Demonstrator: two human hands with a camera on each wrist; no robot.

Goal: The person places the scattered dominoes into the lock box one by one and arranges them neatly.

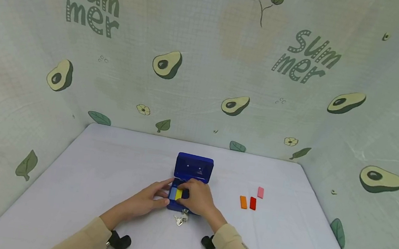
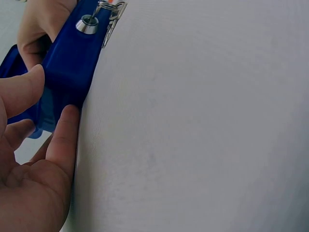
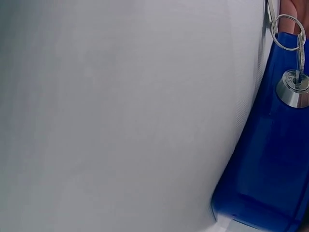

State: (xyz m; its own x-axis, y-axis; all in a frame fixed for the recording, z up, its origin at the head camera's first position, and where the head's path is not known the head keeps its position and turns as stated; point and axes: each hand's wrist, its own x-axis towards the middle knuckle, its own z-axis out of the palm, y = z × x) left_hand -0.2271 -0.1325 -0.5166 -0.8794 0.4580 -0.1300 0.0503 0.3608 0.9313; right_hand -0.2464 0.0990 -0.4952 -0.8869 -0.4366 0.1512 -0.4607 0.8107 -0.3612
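A blue metal cash box (image 1: pixel 194 163) stands on the table with its lid raised. My left hand (image 1: pixel 148 198) rests against its left side; in the left wrist view the thumb and fingertips touch the box wall. Inside, a light blue block (image 1: pixel 172 193) lies at the left, beside a yellow block (image 1: pixel 178 194). My right hand (image 1: pixel 196 198) reaches into the box and pinches the yellow block between thumb and fingers. It covers the box's right part. Keys (image 1: pixel 180 219) hang on a ring from the front lock (image 3: pixel 294 87).
To the right of the box lie an orange block (image 1: pixel 243 202), a red block (image 1: pixel 252 203) and a pink block (image 1: pixel 260 192). White cloth (image 1: pixel 123 152) covers the table, and a printed curtain (image 1: pixel 197 86) surrounds its back and sides.
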